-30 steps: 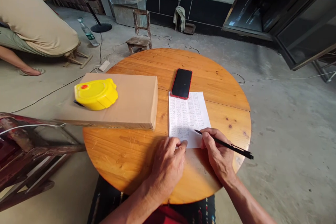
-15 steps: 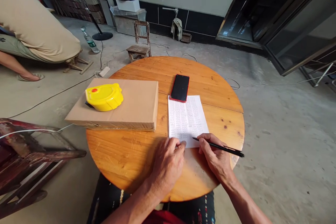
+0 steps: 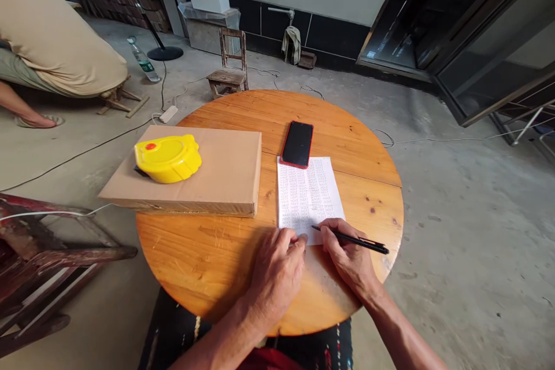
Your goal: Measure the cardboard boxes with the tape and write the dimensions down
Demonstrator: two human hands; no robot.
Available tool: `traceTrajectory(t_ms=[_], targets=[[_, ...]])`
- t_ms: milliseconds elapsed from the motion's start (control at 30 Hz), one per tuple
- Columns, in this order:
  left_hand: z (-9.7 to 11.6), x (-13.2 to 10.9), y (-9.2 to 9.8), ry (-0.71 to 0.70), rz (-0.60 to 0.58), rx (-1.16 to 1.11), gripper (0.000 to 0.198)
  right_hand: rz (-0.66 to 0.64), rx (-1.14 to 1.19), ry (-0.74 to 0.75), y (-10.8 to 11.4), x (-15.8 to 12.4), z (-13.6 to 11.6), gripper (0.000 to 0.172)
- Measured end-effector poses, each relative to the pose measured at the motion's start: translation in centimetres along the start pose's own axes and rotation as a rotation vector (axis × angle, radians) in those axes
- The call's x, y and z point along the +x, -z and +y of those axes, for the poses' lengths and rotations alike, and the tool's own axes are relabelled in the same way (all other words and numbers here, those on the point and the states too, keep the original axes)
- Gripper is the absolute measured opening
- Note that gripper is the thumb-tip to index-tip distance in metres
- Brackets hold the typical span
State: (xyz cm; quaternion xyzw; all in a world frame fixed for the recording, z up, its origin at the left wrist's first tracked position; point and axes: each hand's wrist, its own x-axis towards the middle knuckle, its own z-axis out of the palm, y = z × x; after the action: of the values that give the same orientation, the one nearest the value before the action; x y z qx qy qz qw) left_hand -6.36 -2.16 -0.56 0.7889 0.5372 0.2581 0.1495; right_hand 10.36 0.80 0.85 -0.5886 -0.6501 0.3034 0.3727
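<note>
My right hand [image 3: 349, 251] grips a black pen [image 3: 359, 240] in a writing hold. The pen's tip is at the lower part of a white sheet of paper [image 3: 304, 185], which is covered in rows of small handwritten marks. My left hand [image 3: 280, 263] rests on the table at the sheet's lower left corner, fingers curled in and thumb on the paper's bottom edge. Nothing shows inside that hand. A black phone [image 3: 297, 144] in a red case lies over the top edge of the sheet.
On the left of the round wooden table [image 3: 208, 266] lies a cardboard box [image 3: 228, 167] with a yellow tape measure [image 3: 169, 157] on it. A small wooden chair [image 3: 229, 66] stands behind. A seated person [image 3: 56, 40] is at the far left, near a plastic bottle [image 3: 144, 60].
My right hand and the pen have shifted slightly left along the bottom of the sheet. The left hand has stayed in place. The view has moved a little.
</note>
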Motion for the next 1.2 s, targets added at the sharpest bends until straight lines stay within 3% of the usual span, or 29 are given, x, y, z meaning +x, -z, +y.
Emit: traceTrajectory(t_ms=[1200], targets=[[0.00, 0.13, 0.03, 0.016, -0.009, -0.019, 0.024, -0.018, -0.067, 0.080, -0.22, 0.09, 0.31, 0.016]])
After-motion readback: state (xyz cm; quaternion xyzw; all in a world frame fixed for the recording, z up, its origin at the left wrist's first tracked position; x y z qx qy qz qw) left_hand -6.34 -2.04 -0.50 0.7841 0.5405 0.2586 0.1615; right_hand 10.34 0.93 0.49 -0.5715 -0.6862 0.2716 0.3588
